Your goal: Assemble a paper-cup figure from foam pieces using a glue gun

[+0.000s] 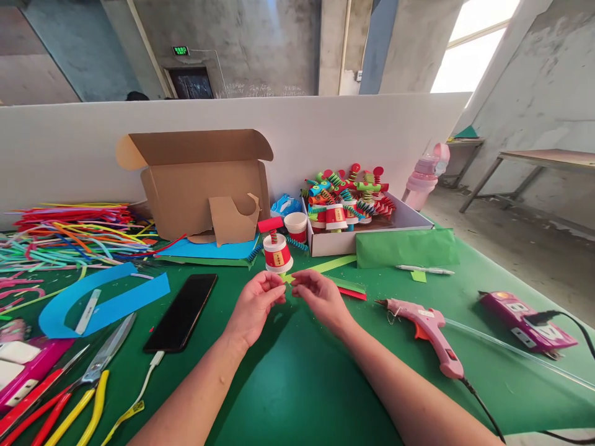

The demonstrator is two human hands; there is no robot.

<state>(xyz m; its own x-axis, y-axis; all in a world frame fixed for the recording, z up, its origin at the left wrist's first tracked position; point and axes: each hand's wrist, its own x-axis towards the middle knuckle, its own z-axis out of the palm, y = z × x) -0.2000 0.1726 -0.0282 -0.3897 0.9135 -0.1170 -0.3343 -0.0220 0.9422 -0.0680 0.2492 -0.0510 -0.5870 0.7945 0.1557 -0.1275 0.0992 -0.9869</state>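
My left hand [256,303] and my right hand [318,296] meet over the green table [297,384], fingers pinched together on a small light-green paper strip [288,278] between them. Just behind the fingertips an upturned red and white paper cup figure [277,253] with a red top stands on the table. A longer green paper strip [332,265] lies behind my right hand, with a red paper piece [352,293] beside it.
A pink glue gun [425,325] lies at the right, with a pink power strip [527,319] beyond. A white box of finished cup figures [353,210], an open cardboard box [204,179], a black phone [182,311], scissors [100,362], pliers and colourful pipe cleaners [65,235] surround the work spot.
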